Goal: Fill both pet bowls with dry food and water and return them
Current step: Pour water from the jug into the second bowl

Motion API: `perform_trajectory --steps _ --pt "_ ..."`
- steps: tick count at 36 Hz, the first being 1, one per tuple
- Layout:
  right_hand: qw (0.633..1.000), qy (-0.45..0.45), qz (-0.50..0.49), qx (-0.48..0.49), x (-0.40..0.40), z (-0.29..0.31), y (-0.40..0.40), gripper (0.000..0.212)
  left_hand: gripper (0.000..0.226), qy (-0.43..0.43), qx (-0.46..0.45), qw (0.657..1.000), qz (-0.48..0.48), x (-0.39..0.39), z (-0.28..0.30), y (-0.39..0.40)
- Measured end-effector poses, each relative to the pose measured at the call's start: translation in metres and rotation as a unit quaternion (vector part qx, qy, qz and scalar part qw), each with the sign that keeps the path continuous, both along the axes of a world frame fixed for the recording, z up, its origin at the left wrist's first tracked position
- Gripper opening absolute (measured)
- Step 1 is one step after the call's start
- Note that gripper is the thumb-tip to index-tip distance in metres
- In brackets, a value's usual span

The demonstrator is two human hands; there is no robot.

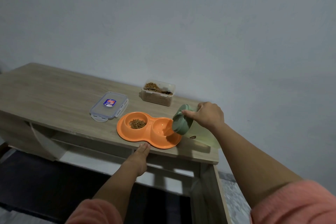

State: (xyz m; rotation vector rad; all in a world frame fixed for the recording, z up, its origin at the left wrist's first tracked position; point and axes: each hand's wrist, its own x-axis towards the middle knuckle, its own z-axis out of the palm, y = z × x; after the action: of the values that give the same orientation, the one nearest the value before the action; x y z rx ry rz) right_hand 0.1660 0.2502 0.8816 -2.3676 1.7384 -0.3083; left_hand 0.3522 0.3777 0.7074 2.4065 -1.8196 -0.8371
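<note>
Right hand [207,114] grips green jug [183,121], tipped over orange double bowl's [145,137] empty well. Left hand [141,154] flat, straight fingertips touching bowl's near rim. Kibble [137,123] beyond them.

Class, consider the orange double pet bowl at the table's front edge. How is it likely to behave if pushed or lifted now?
The orange double bowl looks like rigid moulded plastic, so it probably keeps its shape. Its wide, low base suggests sliding, not tipping. With kibble in one well and its rim at the table edge, a careless lift may spill.
</note>
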Motion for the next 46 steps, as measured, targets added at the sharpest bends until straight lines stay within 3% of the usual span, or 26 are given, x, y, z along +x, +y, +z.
perform_trajectory --steps 15,23,28,34,43,46 --pt "1.0 -0.009 -0.009 -0.003 -0.005 0.0 0.001 0.06 0.078 -0.008 0.006 1.0 -0.006 -0.002 0.004 0.001" --pt "0.988 -0.147 -0.048 0.022 -0.024 -0.014 -0.003 0.061 0.077 -0.004 0.003 1.0 -0.009 0.0 0.003 0.002" --pt "0.954 -0.278 -0.102 0.053 -0.042 -0.03 -0.004 0.06 0.079 -0.003 0.001 1.0 -0.006 -0.001 0.004 0.002" --pt "0.883 -0.437 -0.146 0.095 -0.06 -0.044 0.002 0.056 0.08 -0.008 0.004 1.0 -0.005 -0.002 0.002 0.002" --pt "0.8 -0.55 -0.211 0.115 -0.061 -0.072 0.013 0.056 0.082 0.001 0.009 1.0 0.009 -0.005 0.001 0.002" --pt "0.798 -0.548 -0.222 0.114 -0.062 -0.077 0.016 0.052 0.079 0.014 0.004 1.0 0.018 -0.005 0.002 0.003"
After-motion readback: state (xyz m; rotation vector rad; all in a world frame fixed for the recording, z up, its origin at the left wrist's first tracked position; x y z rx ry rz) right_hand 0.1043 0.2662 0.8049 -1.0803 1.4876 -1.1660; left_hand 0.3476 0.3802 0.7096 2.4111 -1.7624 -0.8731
